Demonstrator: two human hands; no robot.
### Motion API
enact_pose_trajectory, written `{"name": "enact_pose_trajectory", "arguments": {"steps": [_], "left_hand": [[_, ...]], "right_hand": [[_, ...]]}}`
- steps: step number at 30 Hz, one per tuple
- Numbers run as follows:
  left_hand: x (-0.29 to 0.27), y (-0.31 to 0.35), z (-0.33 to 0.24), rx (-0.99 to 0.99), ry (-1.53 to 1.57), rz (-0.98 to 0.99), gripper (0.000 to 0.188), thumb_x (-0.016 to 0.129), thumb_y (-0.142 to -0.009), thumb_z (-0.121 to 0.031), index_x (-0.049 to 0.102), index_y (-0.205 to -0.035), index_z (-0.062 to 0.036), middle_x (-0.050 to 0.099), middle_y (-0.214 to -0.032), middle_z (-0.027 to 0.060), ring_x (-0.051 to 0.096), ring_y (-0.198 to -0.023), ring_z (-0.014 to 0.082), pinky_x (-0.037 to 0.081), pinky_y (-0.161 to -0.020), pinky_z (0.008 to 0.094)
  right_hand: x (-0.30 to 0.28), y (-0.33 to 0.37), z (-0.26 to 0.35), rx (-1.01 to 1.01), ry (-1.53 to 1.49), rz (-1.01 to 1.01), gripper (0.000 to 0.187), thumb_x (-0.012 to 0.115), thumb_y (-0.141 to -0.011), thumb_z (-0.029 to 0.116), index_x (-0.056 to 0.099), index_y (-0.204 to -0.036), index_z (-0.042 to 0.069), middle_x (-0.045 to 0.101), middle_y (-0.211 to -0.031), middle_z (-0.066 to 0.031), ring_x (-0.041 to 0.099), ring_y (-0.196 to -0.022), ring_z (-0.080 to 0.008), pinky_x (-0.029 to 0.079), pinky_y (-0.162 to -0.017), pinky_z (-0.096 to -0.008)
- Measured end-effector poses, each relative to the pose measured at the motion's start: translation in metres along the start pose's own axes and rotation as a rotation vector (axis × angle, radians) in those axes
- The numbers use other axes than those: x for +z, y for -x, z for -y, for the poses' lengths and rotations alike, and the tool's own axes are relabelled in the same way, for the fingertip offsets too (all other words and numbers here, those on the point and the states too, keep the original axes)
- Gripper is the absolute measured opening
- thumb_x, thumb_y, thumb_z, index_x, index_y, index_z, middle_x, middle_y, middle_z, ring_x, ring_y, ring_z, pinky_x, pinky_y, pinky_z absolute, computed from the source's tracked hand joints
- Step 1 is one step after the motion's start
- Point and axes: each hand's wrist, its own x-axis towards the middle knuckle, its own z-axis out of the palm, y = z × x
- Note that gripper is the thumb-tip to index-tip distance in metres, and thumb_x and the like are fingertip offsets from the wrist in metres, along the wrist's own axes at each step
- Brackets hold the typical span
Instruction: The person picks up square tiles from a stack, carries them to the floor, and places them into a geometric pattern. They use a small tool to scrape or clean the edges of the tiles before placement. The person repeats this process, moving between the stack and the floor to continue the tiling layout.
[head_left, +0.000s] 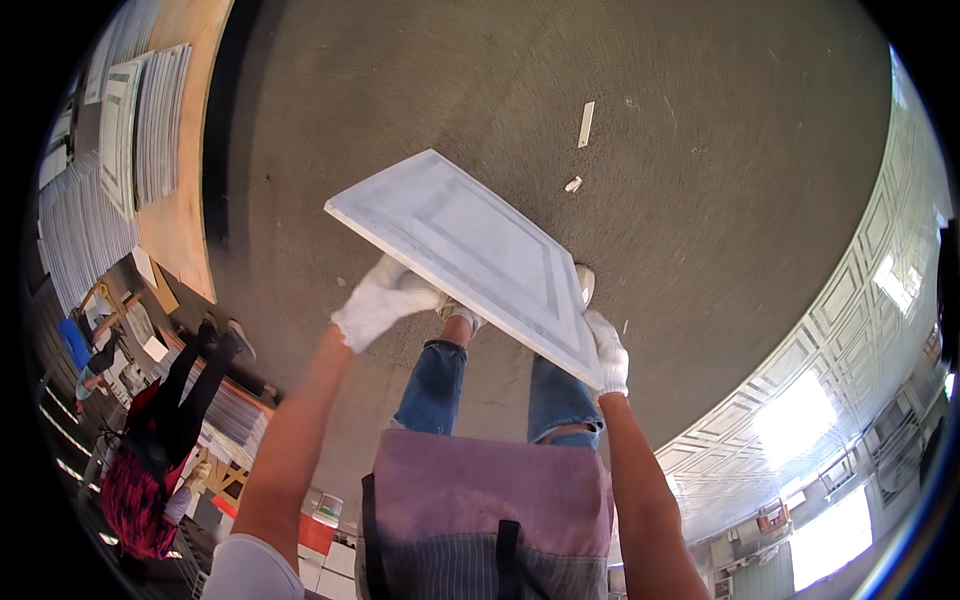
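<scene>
A white rectangular panel [470, 250] with a raised frame pattern is tilted in the air before my legs. My left hand [378, 305], in a white knitted glove, grips its near left edge from below, the thumb toward the edge. At the panel's right end my right hand [608, 352], gloved the same way, is closed on the border. The panel hides part of the fingers of both hands. Below it show my jeans and shoes, and a pink and grey apron [490, 490] covers my lap.
At the left, stacks of similar panels [160, 125] stand on a wooden board [185, 235]. Patterned glossy panels [800, 370] line the right side. A narrow white strip [586, 124] and a small scrap [573, 184] lie on the grey floor. Another person [150, 480] stands at lower left.
</scene>
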Motion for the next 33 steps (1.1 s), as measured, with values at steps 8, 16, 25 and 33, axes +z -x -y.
{"name": "enact_pose_trajectory", "arguments": {"steps": [8, 16, 25, 33], "left_hand": [[-0.088, -0.105, -0.004, 0.431, 0.151, 0.267, 0.094, 0.065, -0.082, -0.067, 0.036, -0.146, -0.0054, 0.042, -0.148, 0.0152, 0.037, -0.14, 0.0281, 0.029, -0.117, 0.0412], [-0.121, -0.163, 0.015, 0.465, -0.201, 0.298, 0.08, 0.069, -0.069, -0.073, 0.06, -0.117, -0.0098, 0.047, -0.139, 0.0138, 0.044, -0.131, 0.0239, 0.036, -0.109, 0.0396], [-0.087, -0.171, -0.041, 0.137, -0.795, -0.091, 0.024, 0.069, -0.086, -0.013, 0.065, -0.107, -0.0016, 0.068, -0.106, 0.0094, 0.061, -0.102, 0.0178, 0.047, -0.094, 0.029], [-0.08, -0.06, -0.115, -0.01, -0.677, -0.082, 0.043, 0.07, -0.084, -0.01, 0.06, -0.125, 0.0012, 0.068, -0.109, 0.0074, 0.064, -0.097, 0.0184, 0.05, -0.092, 0.033]], "right_hand": [[-0.02, -0.012, -0.01, -0.602, 0.739, 0.129, 0.04, 0.063, -0.089, 0.005, 0.06, -0.129, 0.009, 0.062, -0.125, -0.0117, 0.058, -0.12, -0.025, 0.045, -0.102, -0.0339], [-0.003, -0.06, -0.02, -0.57, 0.395, 0.256, 0.029, 0.059, -0.095, 0.007, 0.061, -0.123, 0.001, 0.06, -0.129, -0.011, 0.058, -0.117, -0.0181, 0.044, -0.103, -0.0324], [0.022, -0.069, 0.041, -0.174, 0.389, 0.07, 0.032, 0.07, -0.09, 0.02, 0.067, -0.117, 0.002, 0.068, -0.113, -0.0098, 0.064, -0.101, -0.0193, 0.052, -0.09, -0.0303], [0.048, 0.022, 0.155, -0.102, 0.707, 0.205, 0.035, 0.072, -0.087, 0.023, 0.069, -0.111, -0.003, 0.073, -0.102, -0.0094, 0.065, -0.093, -0.0177, 0.051, -0.085, -0.0322]]}}
